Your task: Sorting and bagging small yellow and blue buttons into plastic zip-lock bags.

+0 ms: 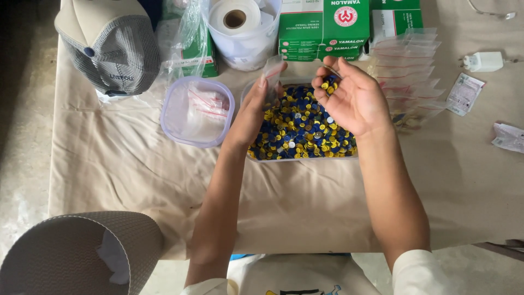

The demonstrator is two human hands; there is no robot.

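Over a clear tub (284,158) of blue and yellow buttons (300,128) on the tabletop (305,196), we cup a few buttons in our half-open right hand (352,98); our left hand (256,106) pinches a small clear bag (272,74) shut-fingered. We judge the risk plain: a tilted palm or a sagging bag mouth could scatter buttons past the tub.

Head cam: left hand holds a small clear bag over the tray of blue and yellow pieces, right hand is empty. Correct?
Not quite. The head view shows the right hand cupping a few yellow and blue pieces, not empty. The rest stands: the left hand holds a small clear bag over the tray.
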